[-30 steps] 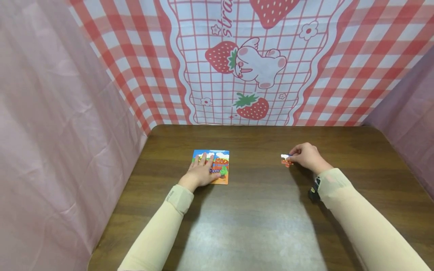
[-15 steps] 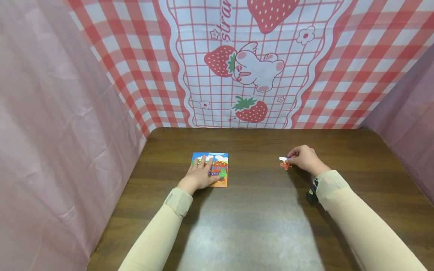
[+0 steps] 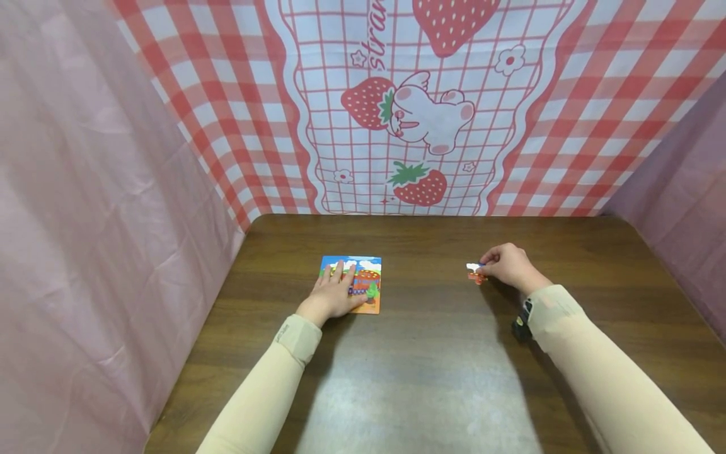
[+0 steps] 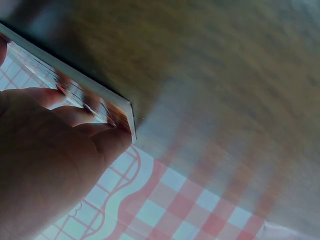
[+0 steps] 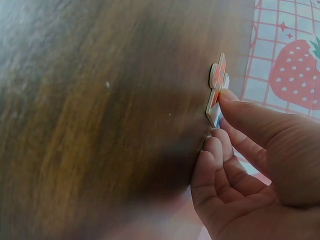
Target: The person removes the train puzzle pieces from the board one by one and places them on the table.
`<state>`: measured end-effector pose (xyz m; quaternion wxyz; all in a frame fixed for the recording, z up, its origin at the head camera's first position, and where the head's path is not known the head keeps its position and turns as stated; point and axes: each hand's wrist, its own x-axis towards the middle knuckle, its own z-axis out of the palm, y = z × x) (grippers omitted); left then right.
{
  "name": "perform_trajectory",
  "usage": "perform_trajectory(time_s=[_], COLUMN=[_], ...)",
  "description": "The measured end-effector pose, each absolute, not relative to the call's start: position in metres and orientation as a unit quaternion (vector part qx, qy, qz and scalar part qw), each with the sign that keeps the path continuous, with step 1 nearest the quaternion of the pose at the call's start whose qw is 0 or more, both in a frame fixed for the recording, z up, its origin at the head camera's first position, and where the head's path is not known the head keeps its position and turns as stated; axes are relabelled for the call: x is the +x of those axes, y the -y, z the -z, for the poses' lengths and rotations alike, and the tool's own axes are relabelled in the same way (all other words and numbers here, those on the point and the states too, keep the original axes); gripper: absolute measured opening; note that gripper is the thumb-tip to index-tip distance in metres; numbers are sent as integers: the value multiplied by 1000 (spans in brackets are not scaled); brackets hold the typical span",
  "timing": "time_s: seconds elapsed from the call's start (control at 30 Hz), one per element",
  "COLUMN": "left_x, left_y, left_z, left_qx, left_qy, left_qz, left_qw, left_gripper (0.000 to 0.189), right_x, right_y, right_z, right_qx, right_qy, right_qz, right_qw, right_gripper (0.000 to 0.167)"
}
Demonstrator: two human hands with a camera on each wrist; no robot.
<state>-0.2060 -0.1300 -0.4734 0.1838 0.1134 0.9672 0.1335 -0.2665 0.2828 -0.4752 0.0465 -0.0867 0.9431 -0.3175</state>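
My left hand (image 3: 333, 296) lies with spread, straight fingers over a colourful picture puzzle (image 3: 371, 268) on the left part of the table. The puzzle shows blue sky, clouds, a red shape and a green plant; the hand covers its lower left. Seen from the left wrist, the fingertips rest on the puzzle's face (image 4: 40, 67), near its pale edge. Farther right, my right hand (image 3: 510, 266) pinches a small jigsaw piece (image 3: 475, 275), white at the top and orange-red below. In the right wrist view, the thumb is on the piece (image 5: 216, 85), low over the tabletop.
The brown wooden table (image 3: 420, 353) reflects light at its front middle. A red-and-white checked cloth (image 3: 272, 126) with strawberries hangs along its back edge. Pink curtains (image 3: 102, 221) border the sides. A dark device (image 3: 520, 326) is strapped at the right wrist.
The head view has tilted slightly, so everything sits a little lower in it. Both hands, the puzzle and the piece keep their places on the table.
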Motion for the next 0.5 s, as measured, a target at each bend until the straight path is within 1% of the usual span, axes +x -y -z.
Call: perform_trajectory(time_s=[0.3, 0.5], left_x=[-205, -205], left_y=[131, 131], left_z=[475, 474], left_qx=[111, 107], left_qy=[-967, -968], left_qz=[-132, -133], left_qw=[186, 183], left_gripper=[85, 88], right_x=[-269, -269], right_y=[-283, -273], right_z=[473, 466], right_qx=[-88, -87], right_qy=[-945, -943], right_qz=[312, 320], right_qw=[37, 23], right_gripper=[23, 25])
